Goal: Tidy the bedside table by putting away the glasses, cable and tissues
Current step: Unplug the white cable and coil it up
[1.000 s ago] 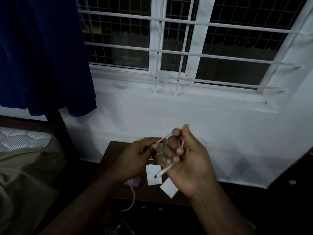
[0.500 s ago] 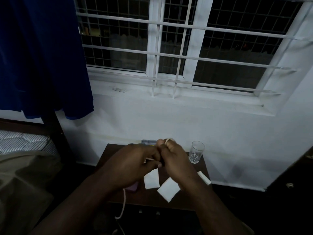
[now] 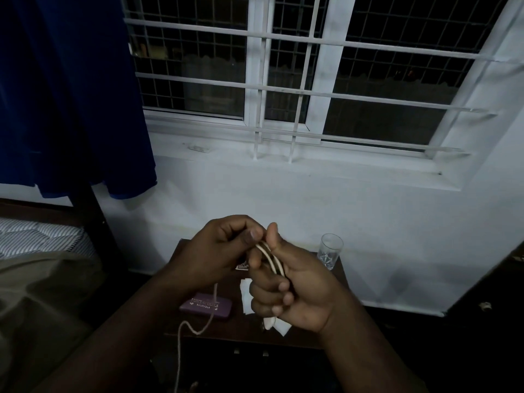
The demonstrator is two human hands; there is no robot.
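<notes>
Both hands are raised above the dark bedside table (image 3: 338, 269). My right hand (image 3: 295, 285) grips several loops of a pale cable (image 3: 273, 260), thumb up against the coil. My left hand (image 3: 221, 248) pinches the cable at the top of the loops. The loose end of the cable hangs below my left hand and trails off the table's front edge. A purple glasses case (image 3: 205, 305) lies shut on the table's left part. White tissues (image 3: 246, 296) lie beneath my right hand, partly hidden by it.
A clear drinking glass (image 3: 329, 251) stands at the table's back right corner. A bed with a striped mattress (image 3: 37, 236) and dark bedpost is at left, a blue curtain (image 3: 71, 95) above it. A barred window and white wall rise behind.
The hands have drawn closer to me and the coil in my right hand has grown by another loop. The hanging end of the cable is shorter than before.
</notes>
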